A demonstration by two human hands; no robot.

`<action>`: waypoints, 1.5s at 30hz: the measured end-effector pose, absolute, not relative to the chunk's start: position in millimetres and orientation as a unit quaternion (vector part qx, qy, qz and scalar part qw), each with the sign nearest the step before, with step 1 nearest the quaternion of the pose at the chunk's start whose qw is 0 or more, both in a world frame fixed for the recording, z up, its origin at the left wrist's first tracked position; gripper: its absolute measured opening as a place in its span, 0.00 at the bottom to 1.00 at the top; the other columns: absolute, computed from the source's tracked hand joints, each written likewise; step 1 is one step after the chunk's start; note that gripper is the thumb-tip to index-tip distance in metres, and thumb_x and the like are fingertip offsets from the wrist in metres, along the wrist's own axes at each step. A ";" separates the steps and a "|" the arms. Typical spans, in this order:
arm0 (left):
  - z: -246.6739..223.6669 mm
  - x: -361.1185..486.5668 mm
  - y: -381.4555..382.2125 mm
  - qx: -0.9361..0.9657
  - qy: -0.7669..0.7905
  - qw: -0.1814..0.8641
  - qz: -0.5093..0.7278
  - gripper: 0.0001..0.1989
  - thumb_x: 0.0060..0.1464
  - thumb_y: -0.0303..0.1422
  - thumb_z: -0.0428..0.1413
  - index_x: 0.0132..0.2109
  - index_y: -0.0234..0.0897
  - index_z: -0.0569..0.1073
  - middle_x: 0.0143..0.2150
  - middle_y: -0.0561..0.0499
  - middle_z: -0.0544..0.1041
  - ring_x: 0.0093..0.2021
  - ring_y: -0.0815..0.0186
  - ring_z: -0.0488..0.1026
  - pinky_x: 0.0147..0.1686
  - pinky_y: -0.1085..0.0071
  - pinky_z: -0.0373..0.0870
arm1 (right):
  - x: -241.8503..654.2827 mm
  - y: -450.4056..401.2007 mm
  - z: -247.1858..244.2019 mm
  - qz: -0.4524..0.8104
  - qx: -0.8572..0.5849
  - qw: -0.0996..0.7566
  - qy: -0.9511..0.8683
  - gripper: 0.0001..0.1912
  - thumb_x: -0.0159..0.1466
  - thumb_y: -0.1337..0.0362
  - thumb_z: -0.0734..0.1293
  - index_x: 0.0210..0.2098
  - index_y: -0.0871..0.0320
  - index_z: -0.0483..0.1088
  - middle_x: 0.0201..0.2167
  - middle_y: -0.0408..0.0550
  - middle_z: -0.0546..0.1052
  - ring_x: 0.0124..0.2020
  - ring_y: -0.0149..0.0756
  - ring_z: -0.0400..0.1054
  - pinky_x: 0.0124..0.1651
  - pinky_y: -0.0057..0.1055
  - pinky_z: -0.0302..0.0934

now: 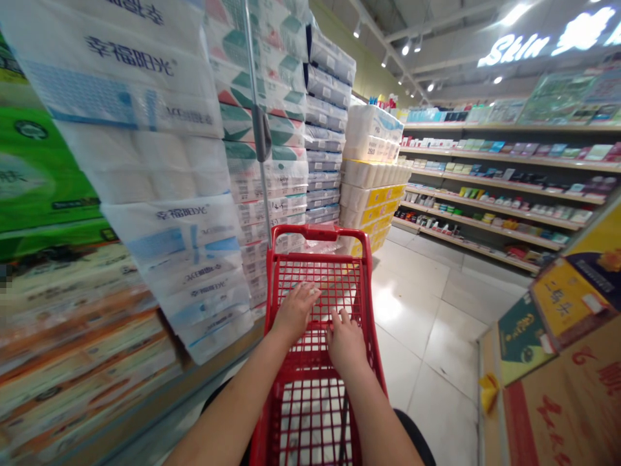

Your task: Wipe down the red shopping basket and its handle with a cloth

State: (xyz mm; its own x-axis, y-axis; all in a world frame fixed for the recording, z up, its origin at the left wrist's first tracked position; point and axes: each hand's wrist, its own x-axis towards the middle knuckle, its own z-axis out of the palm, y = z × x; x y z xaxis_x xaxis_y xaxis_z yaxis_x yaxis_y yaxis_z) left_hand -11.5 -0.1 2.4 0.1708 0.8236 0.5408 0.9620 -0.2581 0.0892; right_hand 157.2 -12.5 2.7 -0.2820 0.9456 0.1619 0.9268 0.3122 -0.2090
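Resting palm-down on the mesh of a red wire shopping cart (315,233), the left hand (295,312) and right hand (345,343) are seen at the ends of two forearms extended from the lower corners of the view. The hands are held just apart and are left open. Their fingers are loosely spread and slightly curved, and no bar is seen to be gripped; only the wire is touched. The cart's red handle is kept ahead of the fingertips. Along its left side, stacked bales of toilet paper (160,175) are piled close, and a metal pole (255,110) is set in front of them. Yellow-banded packs of rolls (373,200) are stacked farther ahead. To the right, a white tiled floor (427,304) is bordered by shelves of boxed goods (485,194), while printed cardboard cartons (557,362) are stacked near the lower right.
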 end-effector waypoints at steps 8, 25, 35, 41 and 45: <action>0.7 -13.1 -0.9 -0.721 -0.638 0.122 -0.241 0.27 0.52 0.22 0.50 0.59 0.44 0.66 0.63 0.44 0.63 0.65 0.50 0.55 0.58 0.47 0.60 | 156.8 -12.1 4.0 0.039 -0.586 0.126 -0.799 0.24 0.67 0.62 0.55 0.62 0.51 0.58 0.62 0.53 0.61 0.51 0.46 0.65 0.50 0.40 0.57; 4.3 -21.6 3.0 -0.649 -0.689 0.146 -0.288 0.21 0.53 0.21 0.48 0.51 0.41 0.73 0.56 0.45 0.69 0.59 0.55 0.61 0.56 0.52 0.63 | 157.6 -13.4 3.0 0.032 -0.581 0.136 -0.802 0.23 0.67 0.62 0.55 0.61 0.51 0.59 0.61 0.52 0.63 0.49 0.44 0.66 0.50 0.38 0.57; 8.8 -10.3 -6.2 -0.795 -0.534 0.074 -0.277 0.21 0.51 0.19 0.48 0.46 0.45 0.75 0.53 0.50 0.73 0.56 0.60 0.63 0.55 0.56 0.64 | 158.5 -12.8 2.4 0.042 -0.580 0.132 -0.803 0.24 0.67 0.61 0.56 0.62 0.50 0.58 0.62 0.52 0.61 0.51 0.45 0.66 0.51 0.39 0.56; 9.1 -12.1 -6.5 -0.683 -0.664 0.124 -0.278 0.24 0.50 0.20 0.50 0.53 0.42 0.71 0.55 0.46 0.68 0.55 0.56 0.62 0.56 0.56 0.62 | 158.3 -12.7 1.3 0.036 -0.583 0.133 -0.801 0.24 0.67 0.61 0.56 0.62 0.51 0.58 0.62 0.51 0.62 0.52 0.45 0.65 0.52 0.39 0.56; 10.4 -7.4 -11.5 -0.791 -0.556 0.072 -0.247 0.23 0.47 0.17 0.50 0.46 0.46 0.74 0.54 0.53 0.70 0.54 0.61 0.62 0.55 0.62 0.63 | 159.1 -12.2 0.1 0.036 -0.580 0.134 -0.803 0.24 0.67 0.61 0.56 0.62 0.51 0.58 0.62 0.52 0.62 0.51 0.46 0.65 0.51 0.40 0.57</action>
State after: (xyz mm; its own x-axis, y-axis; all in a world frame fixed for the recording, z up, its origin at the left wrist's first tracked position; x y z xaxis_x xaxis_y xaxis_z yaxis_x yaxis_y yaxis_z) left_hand -7.4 -11.5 10.4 0.2602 0.8435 0.4699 0.9144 -0.3716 0.1607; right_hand 159.1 -12.2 0.1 -0.2919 0.9407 0.1725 0.9214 0.3250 -0.2130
